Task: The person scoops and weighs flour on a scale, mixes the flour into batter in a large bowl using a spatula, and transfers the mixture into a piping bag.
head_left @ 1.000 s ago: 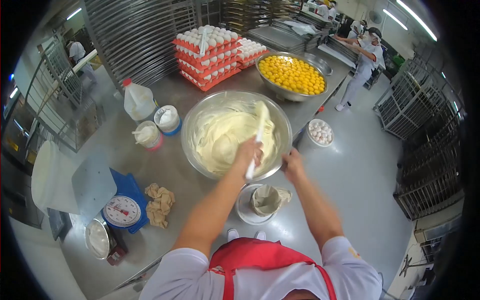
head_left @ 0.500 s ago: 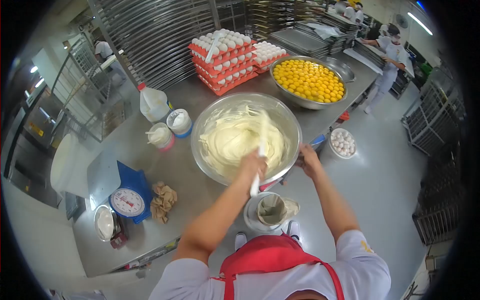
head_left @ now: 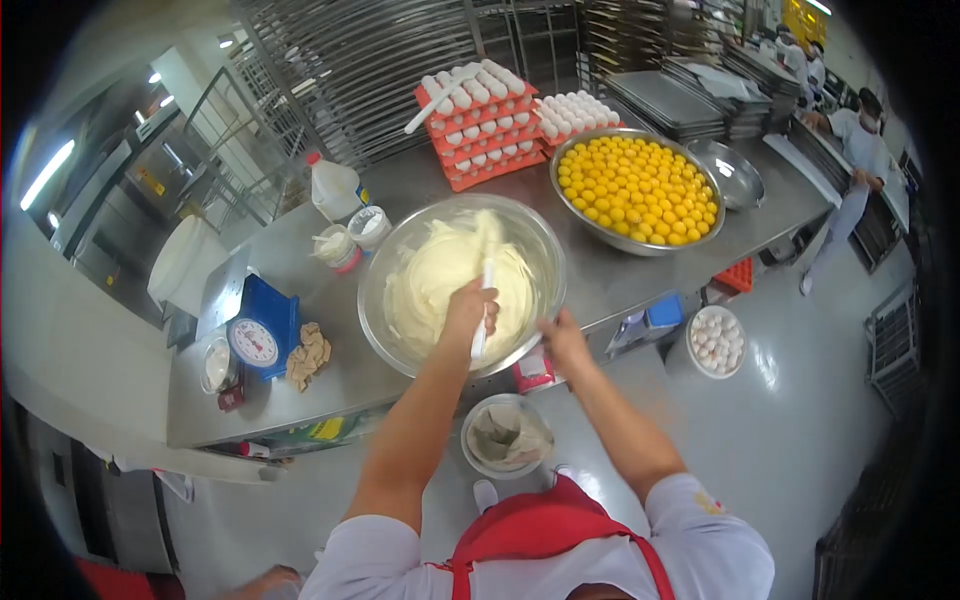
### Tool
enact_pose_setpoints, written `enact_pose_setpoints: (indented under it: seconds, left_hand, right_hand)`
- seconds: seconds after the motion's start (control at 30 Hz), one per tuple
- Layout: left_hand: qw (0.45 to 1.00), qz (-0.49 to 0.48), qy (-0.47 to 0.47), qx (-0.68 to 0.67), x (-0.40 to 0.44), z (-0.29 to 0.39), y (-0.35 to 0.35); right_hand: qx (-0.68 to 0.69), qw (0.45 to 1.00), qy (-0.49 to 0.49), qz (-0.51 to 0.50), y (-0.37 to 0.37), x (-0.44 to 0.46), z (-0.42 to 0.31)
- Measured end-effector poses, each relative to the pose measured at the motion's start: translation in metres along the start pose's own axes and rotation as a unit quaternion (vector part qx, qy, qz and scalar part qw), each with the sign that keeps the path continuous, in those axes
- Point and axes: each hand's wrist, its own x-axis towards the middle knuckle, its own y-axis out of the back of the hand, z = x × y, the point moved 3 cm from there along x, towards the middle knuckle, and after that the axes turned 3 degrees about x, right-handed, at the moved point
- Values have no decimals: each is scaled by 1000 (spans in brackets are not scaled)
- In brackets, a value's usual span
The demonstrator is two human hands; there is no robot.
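My left hand (head_left: pixel 470 308) is closed around the handle of a white spatula (head_left: pixel 487 265). The spatula's blade rests in thick, pale cream batter (head_left: pixel 430 285) inside a large steel mixing bowl (head_left: pixel 377 335). At the bowl's near right edge, my right hand (head_left: pixel 566 343) has its fingers curled on the rim; the fingertips are partly hidden and slightly blurred. Behind the bowl to the right stands a wide steel bowl of egg yolks (head_left: pixel 640 190). To the left are two small tubs of white stuff (head_left: pixel 370 228) and a white jug with a red cap (head_left: pixel 337 188).
Egg trays (head_left: pixel 480 130) are stacked at the back, a spatula lying on top. A blue scale (head_left: pixel 265 330) and crumpled brown paper (head_left: pixel 308 357) sit on the left. Below the table edge stand a lined bin (head_left: pixel 508 437) and a bucket of eggs (head_left: pixel 716 343). A co-worker (head_left: pixel 860 150) stands far right.
My view has shifted, so the scene sits differently in the frame. The spatula has moved through the batter and stands more upright. My right hand remains at the bowl's rim.
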Motion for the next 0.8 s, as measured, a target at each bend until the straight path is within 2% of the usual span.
enact_pose_setpoints:
  seconds: [0.07,0.13,0.17,0.2,0.23,0.27,0.3,0.33,0.37,0.43,0.5,0.53,0.6,0.67,0.7,0.8]
  left_hand:
    - [992,88,-92,-2,4,-1,11]
    - [992,106,-70,-17,-29,-8,-4]
    - [999,48,-19,-19,-49,-12,-20]
    - [999,-15,28,-20,-56,-14,-36]
    - [998,-54,0,12,-48,-19,-42]
    - [998,-54,1,10,-31,-21,-33]
    - [998,6,18,-53,-7,-19,-16]
    - [991,65,33,-116,10,-16,1]
    - [989,64,-4,-135,14,-12,17]
    - [989,79,-12,-126,0,-20,12]
    - [987,134,3,-88,-34,-31,-13]
    - [994,39,24,-95,-52,-28,-26]
    - [983,-9,108,-147,-6,-42,-7]
    - [995,52,0,-80,11,-11,20]
    - [991,38,-25,-124,7,-1,29]
    - [988,49,7,-147,-22,-25,10]
  right_hand:
    - [9,992,-107,-73,-2,-35,-2]
    - [-99,989,-104,-32,26,2,-17]
    - [64,991,-105,-57,16,10,-39]
    - [59,991,-104,-61,14,24,-45]
    - [32,994,-81,-61,17,38,-45]
    - [5,996,-58,-61,19,45,-39]
    - [-33,996,-52,-59,22,37,-27]
    - [-5,998,-40,-50,28,24,-8]
    - [9,996,-59,-65,33,7,6]
    - [24,994,-68,-79,30,4,-5]
    - [13,992,-129,12,29,18,-39]
    - [9,992,-125,12,26,33,-46]
    - [-83,994,-62,-14,24,46,-41]
    - [-20,998,-42,29,20,5,-21]
    - [-27,997,-67,10,22,-9,-14]
    - [3,994,-107,1,22,1,-21]
